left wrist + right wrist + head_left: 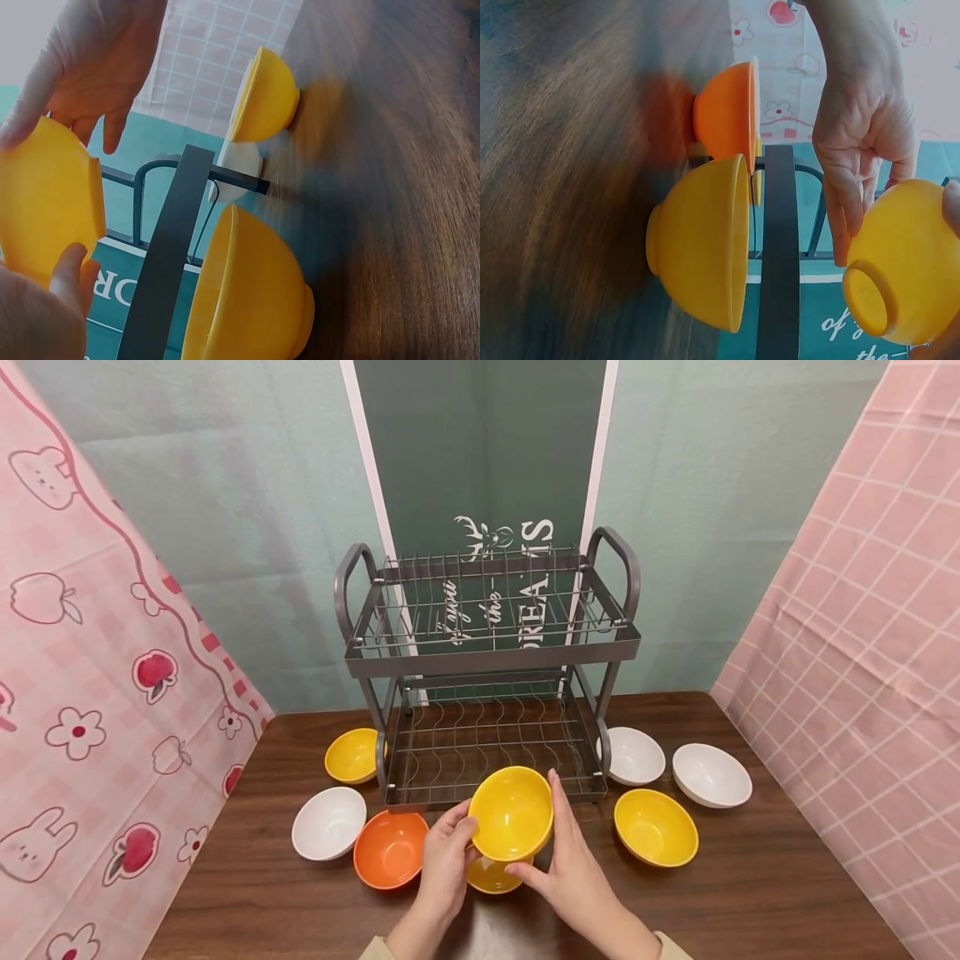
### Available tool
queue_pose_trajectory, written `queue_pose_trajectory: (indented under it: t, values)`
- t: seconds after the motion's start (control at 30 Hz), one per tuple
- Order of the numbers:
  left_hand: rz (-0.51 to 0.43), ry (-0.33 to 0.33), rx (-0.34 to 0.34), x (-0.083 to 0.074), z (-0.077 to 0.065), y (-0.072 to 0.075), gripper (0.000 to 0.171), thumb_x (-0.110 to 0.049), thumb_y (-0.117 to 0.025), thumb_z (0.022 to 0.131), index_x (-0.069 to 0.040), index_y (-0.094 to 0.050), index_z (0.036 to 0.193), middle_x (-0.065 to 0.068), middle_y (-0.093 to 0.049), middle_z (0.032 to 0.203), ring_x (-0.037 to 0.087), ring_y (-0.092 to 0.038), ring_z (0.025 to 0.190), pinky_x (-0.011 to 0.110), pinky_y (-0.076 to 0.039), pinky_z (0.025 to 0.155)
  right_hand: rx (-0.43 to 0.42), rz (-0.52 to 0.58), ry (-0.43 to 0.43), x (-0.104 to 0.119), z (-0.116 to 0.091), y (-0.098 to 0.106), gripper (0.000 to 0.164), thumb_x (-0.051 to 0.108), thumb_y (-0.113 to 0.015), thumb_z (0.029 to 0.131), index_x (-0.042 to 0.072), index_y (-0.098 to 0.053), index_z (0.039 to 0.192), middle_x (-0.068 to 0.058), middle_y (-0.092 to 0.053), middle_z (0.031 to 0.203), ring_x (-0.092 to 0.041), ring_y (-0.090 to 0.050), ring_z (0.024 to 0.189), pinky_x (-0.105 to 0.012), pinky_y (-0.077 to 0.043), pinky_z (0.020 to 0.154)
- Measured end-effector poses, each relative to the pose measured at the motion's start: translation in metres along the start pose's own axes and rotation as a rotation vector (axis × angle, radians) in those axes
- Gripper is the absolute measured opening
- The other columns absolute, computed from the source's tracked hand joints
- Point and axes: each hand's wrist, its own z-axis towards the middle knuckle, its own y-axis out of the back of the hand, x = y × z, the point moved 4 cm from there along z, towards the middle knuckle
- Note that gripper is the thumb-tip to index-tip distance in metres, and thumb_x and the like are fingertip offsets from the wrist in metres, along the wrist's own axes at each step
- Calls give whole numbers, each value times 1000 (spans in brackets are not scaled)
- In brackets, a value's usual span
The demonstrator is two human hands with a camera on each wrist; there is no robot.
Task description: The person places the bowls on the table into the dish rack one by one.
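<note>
- Yellow bowl (pixel 512 814): tilted, raised above the wood-grain table (pixel 757 893), at six o'clock from the dark wire rack (pixel 491 662).
- Left hand (pixel 447 860): thumb and fingers pinch its rim at nine o'clock.
- Right hand (pixel 567 868): straight fingers touch three o'clock, thumb spread toward five.
- Likely light, stiff and slightly slippery; best held by rim or foot ring (pixel 870 301).
- Glossy, round, deep-sided, perhaps plastic.

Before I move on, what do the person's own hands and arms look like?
The left hand and right hand are bare: no gloves, rings, cables or markings show. The left sleeve and right sleeve are pale beige; only their ends show.
</note>
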Motion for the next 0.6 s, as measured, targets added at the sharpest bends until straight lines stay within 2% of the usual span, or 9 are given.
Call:
queue_pose_trajectory:
  t: [0.17,0.3,0.4,0.6]
  values:
    - [-30,-11,17,1,-1,-2,38,-10,-49,84,4,-48,119,10,-62,108,13,-64,85,28,-53,74,-4,111,1,1,1,-3,121,38,-77,57,24,9,141,2,-5,149,-21,-24,133,-42,-25,102]
    - [-29,-17,25,1,-2,-3,38,-10,-49,84,4,-48,119,10,-62,109,13,-64,86,28,-53,75,6,214,-16,0,3,-5,121,30,-80,56,26,6,140,2,-6,148,-21,-25,132,-44,-26,103]
    - [-27,-15,23,1,-1,-2,38,-10,-49,85,3,-48,120,10,-61,110,13,-64,86,27,-53,75,22,283,-35,-1,6,-6,119,30,-80,56,30,4,140,3,-8,147,-21,-25,131,-48,-27,103]
    - [-22,-19,30,-1,1,-1,38,-11,-47,86,1,-47,121,10,-60,112,13,-63,88,26,-52,77,38,323,-65,0,10,-7,115,36,-79,57,34,2,138,5,-11,147,-21,-27,130,-50,-26,104]
